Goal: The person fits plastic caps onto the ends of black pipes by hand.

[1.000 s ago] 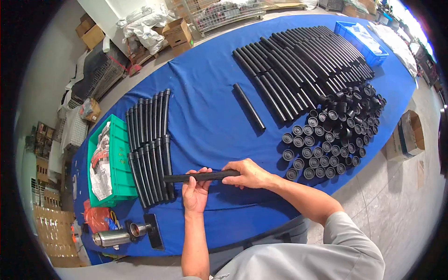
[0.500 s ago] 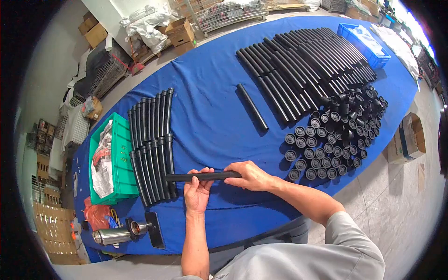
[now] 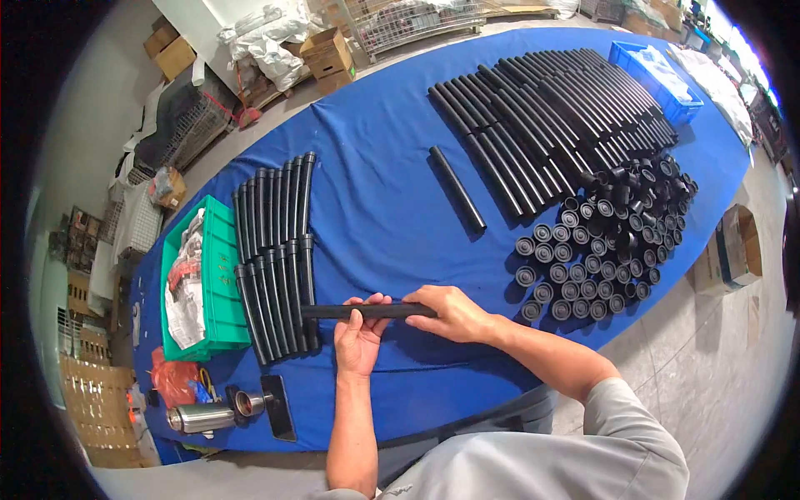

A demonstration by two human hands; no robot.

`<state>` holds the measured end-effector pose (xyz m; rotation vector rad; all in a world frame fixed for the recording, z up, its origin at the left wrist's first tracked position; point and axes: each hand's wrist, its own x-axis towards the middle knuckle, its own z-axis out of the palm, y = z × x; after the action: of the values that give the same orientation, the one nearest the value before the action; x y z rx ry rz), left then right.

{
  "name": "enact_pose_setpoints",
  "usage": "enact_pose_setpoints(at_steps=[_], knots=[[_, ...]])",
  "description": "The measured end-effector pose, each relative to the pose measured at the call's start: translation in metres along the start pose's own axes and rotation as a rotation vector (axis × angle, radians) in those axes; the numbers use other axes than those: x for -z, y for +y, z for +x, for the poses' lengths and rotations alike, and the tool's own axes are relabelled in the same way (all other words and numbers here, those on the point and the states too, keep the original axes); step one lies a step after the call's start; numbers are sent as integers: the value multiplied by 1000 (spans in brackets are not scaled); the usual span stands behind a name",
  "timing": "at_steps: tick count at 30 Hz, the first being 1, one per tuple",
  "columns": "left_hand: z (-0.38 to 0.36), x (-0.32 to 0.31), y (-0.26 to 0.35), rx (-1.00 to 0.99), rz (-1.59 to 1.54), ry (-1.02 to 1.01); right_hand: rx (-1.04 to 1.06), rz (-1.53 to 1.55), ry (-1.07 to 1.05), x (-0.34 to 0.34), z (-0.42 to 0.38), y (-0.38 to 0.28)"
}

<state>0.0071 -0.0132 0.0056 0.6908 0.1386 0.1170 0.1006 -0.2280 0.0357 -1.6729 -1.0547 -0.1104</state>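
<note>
A black tube (image 3: pixel 329 312) lies level across both hands near the table's front edge. My left hand (image 3: pixel 358 346) supports it from below, palm up, with the thumb pressed against its side. Around the tube's right end my right hand (image 3: pixel 457 315) is closed, hiding that end. To the left lie two rows of black tubes with collared ends (image 3: pixel 275 250), beside the tube's free end. A single loose tube (image 3: pixel 457 190) rests on the blue cloth (image 3: pixel 375 200) further off.
Many plain black tubes (image 3: pixel 542 125) are stacked at the back right, with a heap of round black caps (image 3: pixel 583 271) in front. A green crate (image 3: pixel 225 283) stands at left, near a steel flask (image 3: pixel 200 418) and a phone (image 3: pixel 278 407). A blue bin (image 3: pixel 679 108) sits far right.
The view has shifted slightly, moving the whole scene a little to the right. My left thumb now lies further over the tube; both hands keep hold of it.
</note>
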Motion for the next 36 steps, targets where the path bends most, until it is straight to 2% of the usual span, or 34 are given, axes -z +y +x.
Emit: enact_pose_setpoints(at_steps=[3, 4, 7, 8, 11, 12, 15, 16, 19, 22, 25, 26, 29, 30, 32, 33, 34, 36], knots=[[0, 3, 0, 0, -23, -24, -372, 194, -148, 8, -6, -12], [-1, 4, 0, -5, -32, -37, -821, 409, -399, 30, 14, -34], [-1, 4, 0, -4, -20, -16, -503, 219, -304, 12, -3, -10], [0, 3, 0, -3, -22, -13, -149, 20, -154, 0, -13, 5], [0, 7, -1, 2, -47, -20, -135, 49, -80, 0, -12, 1], [0, 10, -1, 3, -66, -34, -484, 234, -220, 16, -1, -21], [0, 3, 0, 4, -46, -35, -777, 419, -333, 22, 6, -22], [1, 0, 0, 6, -26, -32, -299, 131, -109, 8, -2, -8], [1, 2, 0, 6, -30, -42, -135, 60, -31, 2, -8, 2], [0, 1, 0, -2, 3, -93, -973, 563, -405, 26, 10, -17], [1, 4, -1, 0, 4, -25, -170, 3, -78, 0, -12, 9], [2, 5, -1, -1, -9, -35, -91, -74, -37, -6, -16, 15], [1, 7, -1, -2, -27, -53, -742, 359, -340, 26, 8, -27], [1, 6, -1, -3, -18, -53, -852, 494, -361, 27, 10, -24], [1, 4, -1, 1, -7, -44, -322, 174, -127, 2, -9, 12], [1, 3, -1, 5, -4, -36, -58, 14, -9, -1, -6, 10], [2, 3, 0, 7, -1, -28, 17, -77, 45, -2, -5, 6], [2, 7, 0, 2, -41, -38, -503, 206, -195, 19, 3, -18]])
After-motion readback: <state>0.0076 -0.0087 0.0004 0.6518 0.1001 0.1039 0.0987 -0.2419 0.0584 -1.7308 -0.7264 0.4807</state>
